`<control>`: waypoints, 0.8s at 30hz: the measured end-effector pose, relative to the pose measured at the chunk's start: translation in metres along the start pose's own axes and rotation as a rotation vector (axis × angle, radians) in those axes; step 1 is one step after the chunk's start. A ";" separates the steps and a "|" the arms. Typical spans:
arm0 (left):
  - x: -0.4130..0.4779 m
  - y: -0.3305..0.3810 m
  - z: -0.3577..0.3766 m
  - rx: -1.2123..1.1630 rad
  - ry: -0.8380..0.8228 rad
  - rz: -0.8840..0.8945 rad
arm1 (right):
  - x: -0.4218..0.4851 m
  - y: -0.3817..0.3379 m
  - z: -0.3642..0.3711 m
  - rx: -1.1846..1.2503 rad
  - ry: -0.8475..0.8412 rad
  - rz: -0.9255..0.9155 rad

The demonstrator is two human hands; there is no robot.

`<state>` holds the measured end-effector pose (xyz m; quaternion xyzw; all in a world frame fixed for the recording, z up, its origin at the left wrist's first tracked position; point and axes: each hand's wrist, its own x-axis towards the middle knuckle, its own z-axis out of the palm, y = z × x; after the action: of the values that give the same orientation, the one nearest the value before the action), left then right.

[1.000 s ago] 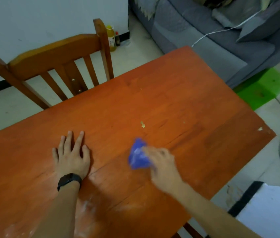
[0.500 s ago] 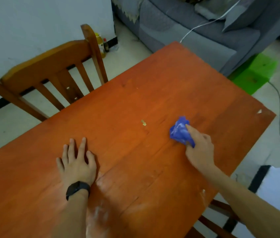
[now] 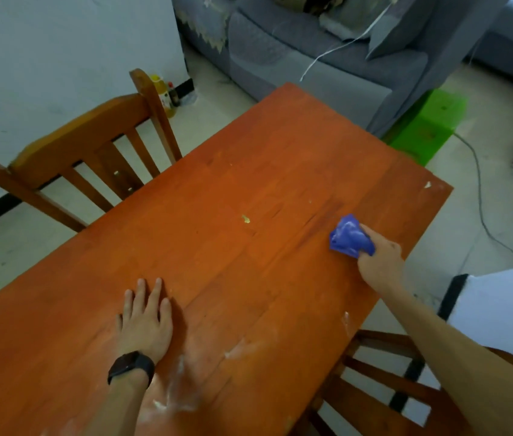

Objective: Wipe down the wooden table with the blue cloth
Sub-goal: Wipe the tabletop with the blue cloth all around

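Note:
The orange-brown wooden table fills the middle of the view. My right hand grips the bunched blue cloth and presses it onto the tabletop near the right edge. My left hand, with a black watch on the wrist, lies flat on the table at the near middle, fingers straight. A small pale crumb sits on the wood left of the cloth. White smears mark the near part of the table.
A wooden chair stands at the table's far left side and another chair at the near right. A grey sofa with a white cable lies beyond the table. A green stool and a grey floor cable are on the right.
My right hand has swept the blue cloth across the table from the middle toward the right edge. My left hand has stayed flat in place.

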<state>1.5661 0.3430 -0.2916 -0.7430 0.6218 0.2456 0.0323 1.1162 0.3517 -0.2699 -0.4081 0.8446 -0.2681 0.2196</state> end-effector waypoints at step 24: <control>-0.091 -0.084 -0.017 0.097 -0.175 0.027 | -0.167 -0.044 0.077 -0.179 -0.069 0.125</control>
<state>1.6410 0.4389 -0.2611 -0.7079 0.6375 0.2798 0.1191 1.2823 0.4428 -0.2751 -0.3814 0.8810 -0.1632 0.2275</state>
